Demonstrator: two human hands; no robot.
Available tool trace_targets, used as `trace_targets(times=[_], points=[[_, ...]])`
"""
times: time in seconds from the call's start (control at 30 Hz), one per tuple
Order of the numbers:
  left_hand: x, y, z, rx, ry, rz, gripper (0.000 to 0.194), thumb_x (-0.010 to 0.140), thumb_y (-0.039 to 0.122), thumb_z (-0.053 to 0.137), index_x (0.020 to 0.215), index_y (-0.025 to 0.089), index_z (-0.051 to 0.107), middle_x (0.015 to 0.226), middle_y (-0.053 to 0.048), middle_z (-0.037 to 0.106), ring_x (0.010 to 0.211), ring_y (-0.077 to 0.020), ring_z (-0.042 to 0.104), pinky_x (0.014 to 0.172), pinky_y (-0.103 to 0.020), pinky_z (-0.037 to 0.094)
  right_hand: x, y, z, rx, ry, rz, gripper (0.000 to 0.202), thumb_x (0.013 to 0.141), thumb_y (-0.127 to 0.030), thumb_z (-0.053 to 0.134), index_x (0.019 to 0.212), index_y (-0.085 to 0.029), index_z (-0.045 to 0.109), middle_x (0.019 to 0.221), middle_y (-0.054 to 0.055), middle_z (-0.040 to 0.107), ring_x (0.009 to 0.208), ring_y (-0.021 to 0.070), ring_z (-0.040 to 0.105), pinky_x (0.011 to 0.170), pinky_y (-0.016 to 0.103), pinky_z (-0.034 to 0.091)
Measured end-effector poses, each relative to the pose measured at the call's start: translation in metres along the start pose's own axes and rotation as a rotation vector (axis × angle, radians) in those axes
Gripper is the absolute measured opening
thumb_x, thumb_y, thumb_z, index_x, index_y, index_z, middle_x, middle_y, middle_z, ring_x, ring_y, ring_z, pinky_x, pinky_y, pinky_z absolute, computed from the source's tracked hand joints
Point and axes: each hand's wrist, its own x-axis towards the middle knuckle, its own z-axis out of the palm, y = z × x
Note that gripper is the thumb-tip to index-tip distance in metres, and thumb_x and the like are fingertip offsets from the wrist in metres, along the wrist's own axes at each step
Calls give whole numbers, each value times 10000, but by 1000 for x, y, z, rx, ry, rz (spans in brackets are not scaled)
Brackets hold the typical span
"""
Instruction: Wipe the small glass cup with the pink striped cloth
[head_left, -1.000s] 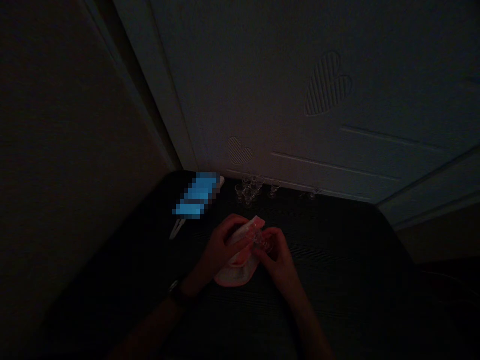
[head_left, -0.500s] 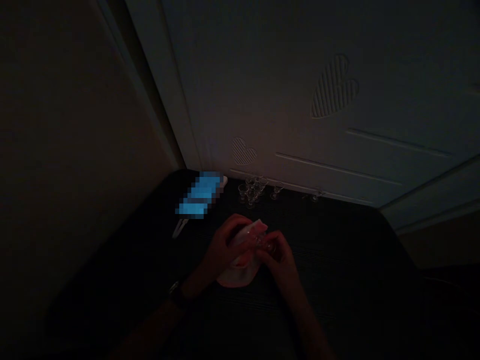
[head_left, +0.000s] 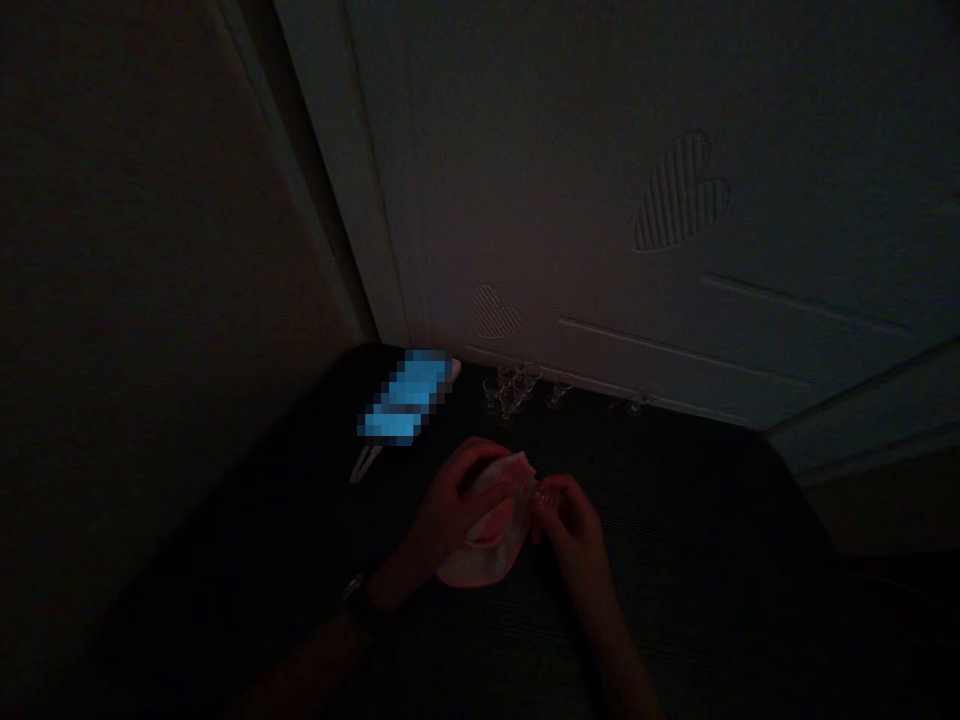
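Right hand (head_left: 576, 522), grip pinching a glass (head_left: 545, 497), is edging outward from the cloth (head_left: 484, 568) that left hand (head_left: 448, 508) is clasping, seemingly baring the glass.

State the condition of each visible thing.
Left hand: gripping pink cloth
Right hand: pinching small glass
Pink cloth: bunched above, lower part spread
Small glass: clear, partly hidden
Clustered glasses: upright
Glass beside cluster: upright
Rightmost glass: too dim to tell
Device: screen glowing blue, pixelated
Wristband: worn on left wrist
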Motion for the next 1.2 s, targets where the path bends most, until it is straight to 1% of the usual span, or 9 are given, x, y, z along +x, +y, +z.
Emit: trace_targets(times=[0.1,0.2,0.33,0.43,0.53,0.73,0.83,0.97,1.2], points=[[1,-1,0,19,28,-18,185,749,260,582,916,180,583,930,-43,579,894,-181,558,801,-306,445,0,2,1,-40,-92,25,185,728,-331,609,784,-186,508,610,-50,479,501,74,427,457,174,354],[2,-1,0,6,41,-37,184,750,258,582,917,178,588,930,-43,590,896,-182,565,807,-313,449,-1,2,2,-127,-121,21,196,748,-358,594,779,-172,539,595,-47,495,500,72,423,457,172,336],[2,-1,0,-9,-3,-66,271,733,241,603,998,187,584,1009,-54,602,964,-195,560,850,-322,438,-1,-2,1,-165,-70,4,221,813,-379,506,802,-167,566,601,-35,515,515,81,446,469,179,338],[2,-2,2,-3,-41,-64,333,710,226,626,1039,191,580,1049,-64,597,998,-205,553,871,-333,433,0,-4,0,-173,2,-8,236,830,-378,476,765,-167,559,577,-39,499,515,83,440,472,180,335],[1,-4,3,2,-68,-52,344,714,242,628,1052,198,578,1054,-67,593,992,-207,557,856,-337,447,0,-5,-2,-200,90,-10,237,837,-378,467,743,-174,542,562,-47,469,522,85,429,482,181,334],[1,-5,5,-44,-62,-109,382,742,255,605,1111,197,527,1093,-79,598,993,-199,574,861,-334,458,-1,-5,-4,-329,180,-42,224,840,-374,464,744,-181,526,601,-34,519,537,94,464,500,193,341],[2,-6,5,-57,-26,-132,352,772,254,564,1113,187,508,1074,-83,608,983,-195,585,855,-336,466,-2,-3,-3,-411,195,-73,202,844,-354,461,748,-186,521,619,-27,528,557,101,485,514,198,349],[3,-12,3,-82,-24,-145,328,779,238,548,1096,172,502,1078,-88,608,1005,-200,581,881,-349,458,-3,1,0,-520,175,-132,157,841,-312,463,757,-187,509,634,-29,511,563,99,479,525,202,343],[1,-16,3,-104,-27,-133,312,798,246,515,1100,170,502,1090,-93,607,1030,-202,570,902,-345,446,-4,3,2,-573,165,-155,137,844,-286,460,751,-188,484,640,-35,489,572,95,475,542,200,339]])
